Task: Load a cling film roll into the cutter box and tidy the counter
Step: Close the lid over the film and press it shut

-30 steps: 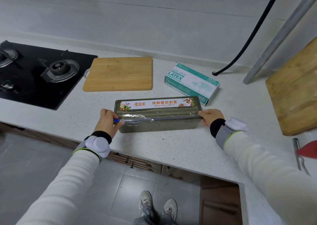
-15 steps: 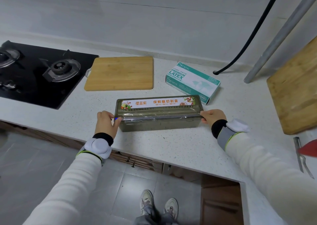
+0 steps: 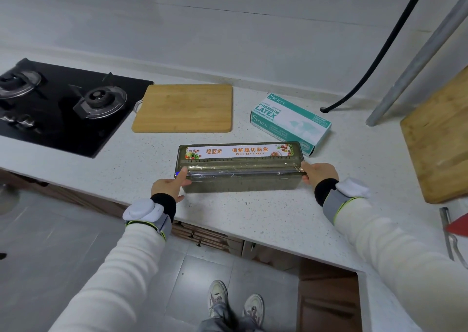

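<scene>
A single head-worn camera looks forward and steeply down from above the near edge of the speckled counter [image 3: 253,220]. It is close, at arm's length: both sleeves enter from the bottom corners, and the left hand [image 3: 168,186] and right hand [image 3: 320,172] meet the ends of the cutter box [image 3: 240,179] near the frame's centre. The tilt takes in the person's shoes [image 3: 235,298] on the floor at the bottom and the wall [image 3: 228,27] at the far top. The wide lens bends the edges: the gas hob [image 3: 63,108] lies far left, and the metal pipe [image 3: 417,58] leans at far right.
</scene>
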`<state>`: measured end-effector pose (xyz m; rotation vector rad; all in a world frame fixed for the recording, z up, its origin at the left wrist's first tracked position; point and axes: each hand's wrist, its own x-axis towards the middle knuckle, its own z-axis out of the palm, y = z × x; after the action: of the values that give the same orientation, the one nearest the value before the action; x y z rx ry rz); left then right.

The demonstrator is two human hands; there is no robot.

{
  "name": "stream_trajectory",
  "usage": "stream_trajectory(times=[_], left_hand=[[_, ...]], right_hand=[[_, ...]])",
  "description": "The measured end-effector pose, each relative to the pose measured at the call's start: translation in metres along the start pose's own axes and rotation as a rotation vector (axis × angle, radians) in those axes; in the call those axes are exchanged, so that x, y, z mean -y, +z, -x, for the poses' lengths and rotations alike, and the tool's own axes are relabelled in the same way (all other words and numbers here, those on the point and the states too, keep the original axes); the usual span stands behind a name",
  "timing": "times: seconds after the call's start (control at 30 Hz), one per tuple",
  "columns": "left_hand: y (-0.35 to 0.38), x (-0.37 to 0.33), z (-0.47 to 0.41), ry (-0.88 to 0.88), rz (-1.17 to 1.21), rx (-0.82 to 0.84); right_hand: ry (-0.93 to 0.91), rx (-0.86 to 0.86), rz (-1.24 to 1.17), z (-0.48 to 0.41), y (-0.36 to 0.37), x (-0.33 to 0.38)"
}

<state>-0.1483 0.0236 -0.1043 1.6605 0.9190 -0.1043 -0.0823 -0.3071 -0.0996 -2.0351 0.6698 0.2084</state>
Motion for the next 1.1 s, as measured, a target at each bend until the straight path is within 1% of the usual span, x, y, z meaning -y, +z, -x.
stream_trajectory(times=[0.1, 0.2, 0.27, 0.37, 0.43, 0.77, 0.87, 0.93, 1.0, 1.1], left_hand=[[0.004, -0.005, -0.001, -0.025, -0.019, 0.002], [0.008, -0.01, -0.002, -0.061, 0.006, -0.009], [0.009, -0.012, -0.003, -0.089, 0.071, -0.016], [0.008, -0.013, -0.003, -0.117, 0.187, 0.015], [0.005, -0.013, -0.004, -0.13, 0.23, 0.023], [0.0, -0.012, 0.005, -0.082, 0.227, 0.064], [0.002, -0.011, 0.006, -0.071, 0.213, 0.042], [0.002, -0.009, 0.007, -0.097, 0.236, 0.003], [0.001, -0.005, 0.008, -0.13, 0.301, -0.022], [0.0, -0.002, 0.013, -0.167, 0.44, 0.057]], right_hand=[[0.011, 0.021, 0.103, 0.0, -0.002, 0.005], [0.032, 0.04, 0.151, -0.002, -0.004, 0.006], [0.038, 0.058, 0.131, -0.004, -0.004, 0.006], [0.06, 0.065, 0.017, -0.005, -0.006, 0.003], [0.06, 0.072, -0.006, -0.006, -0.006, 0.002], [0.084, 0.047, 0.005, -0.006, -0.005, 0.005], [0.091, 0.041, -0.005, -0.006, -0.005, 0.007], [0.092, 0.039, -0.006, -0.006, -0.004, 0.007], [0.09, 0.04, 0.004, -0.005, -0.005, 0.007], [0.071, 0.055, 0.014, -0.006, -0.005, 0.006]])
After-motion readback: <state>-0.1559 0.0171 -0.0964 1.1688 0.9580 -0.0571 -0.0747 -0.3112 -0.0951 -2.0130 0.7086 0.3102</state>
